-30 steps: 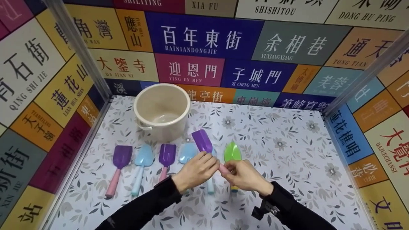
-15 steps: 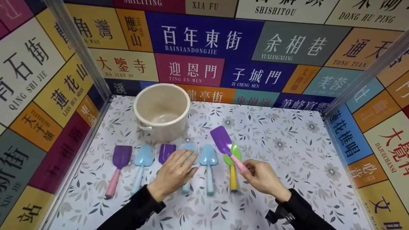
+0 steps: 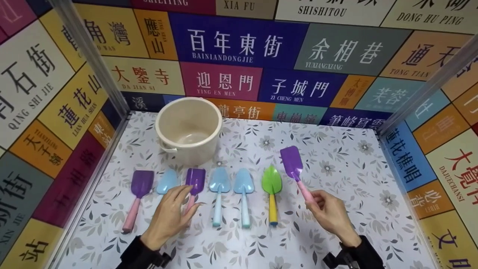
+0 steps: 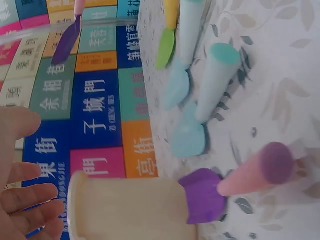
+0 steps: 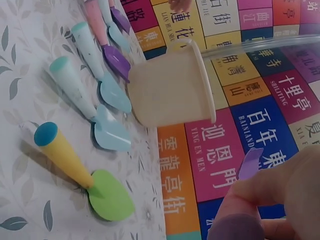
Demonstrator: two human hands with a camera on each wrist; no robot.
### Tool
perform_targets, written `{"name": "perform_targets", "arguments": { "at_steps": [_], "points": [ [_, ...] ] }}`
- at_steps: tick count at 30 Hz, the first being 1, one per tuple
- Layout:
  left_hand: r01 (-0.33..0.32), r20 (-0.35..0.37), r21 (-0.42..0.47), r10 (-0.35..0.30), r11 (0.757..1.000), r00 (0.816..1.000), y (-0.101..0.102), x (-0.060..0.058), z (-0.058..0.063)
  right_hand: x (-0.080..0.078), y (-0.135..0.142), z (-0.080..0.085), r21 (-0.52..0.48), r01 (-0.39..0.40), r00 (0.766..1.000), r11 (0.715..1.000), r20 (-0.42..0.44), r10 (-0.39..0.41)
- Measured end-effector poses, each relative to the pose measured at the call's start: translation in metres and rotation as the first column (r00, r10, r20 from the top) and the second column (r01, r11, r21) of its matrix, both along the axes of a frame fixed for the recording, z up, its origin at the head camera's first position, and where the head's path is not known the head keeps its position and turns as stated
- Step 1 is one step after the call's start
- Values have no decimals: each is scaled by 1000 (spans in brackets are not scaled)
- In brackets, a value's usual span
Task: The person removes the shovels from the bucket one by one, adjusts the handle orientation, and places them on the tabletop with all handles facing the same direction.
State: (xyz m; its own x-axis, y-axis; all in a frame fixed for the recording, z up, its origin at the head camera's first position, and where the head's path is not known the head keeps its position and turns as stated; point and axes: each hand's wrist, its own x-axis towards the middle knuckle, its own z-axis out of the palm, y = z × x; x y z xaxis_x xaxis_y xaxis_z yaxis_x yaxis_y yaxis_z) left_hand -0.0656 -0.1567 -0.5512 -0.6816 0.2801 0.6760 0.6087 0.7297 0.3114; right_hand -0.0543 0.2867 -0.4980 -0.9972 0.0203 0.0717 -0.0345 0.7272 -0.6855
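Observation:
My right hand [image 3: 330, 213] grips the pink handle of a toy shovel [image 3: 292, 162], its purple blade pointing up and away, held above the cloth. In the right wrist view, fingers and thumb pinch that handle. My left hand [image 3: 168, 213] hovers over the row with fingers spread and nothing in them, covering a light blue shovel's handle. The row holds a purple shovel [image 3: 142, 183] at the left end, a light blue shovel [image 3: 167, 181], another purple shovel [image 3: 195, 179], two light blue shovels [image 3: 219, 179], and a green leaf-shaped trowel [image 3: 272, 179] with a yellow handle.
Behind the row, at back left, stands a cream bucket [image 3: 188, 130] with nothing visible inside. A white leaf-patterned cloth [image 3: 358, 179] covers the table. Colourful sign-patterned walls [image 3: 239, 45] rise behind and at both sides.
My left hand let go of the purple shovel and moved left over the row. The right hand carried that shovel right, past the green trowel, and its blade turned more upright.

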Motion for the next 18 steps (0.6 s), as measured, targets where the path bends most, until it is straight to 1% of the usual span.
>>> {"name": "perform_targets", "arguments": {
  "at_steps": [5,8,12,15,18],
  "points": [
    [-34,61,60,30,998,998,-11,9,-11,4,13,-12,45,62,997,997,-47,-60],
    [-54,81,76,47,996,996,-15,13,-17,4,18,-20,73,105,992,992,-79,-99],
    [-82,103,88,72,993,992,-16,15,-21,5,20,-35,72,153,984,986,-107,-145],
    [-95,112,93,84,991,990,-17,16,-23,6,19,-48,60,190,979,980,-93,-184],
    [-99,110,94,88,991,990,-17,17,-24,6,18,-60,42,224,974,974,-50,-222]
  ]
}}
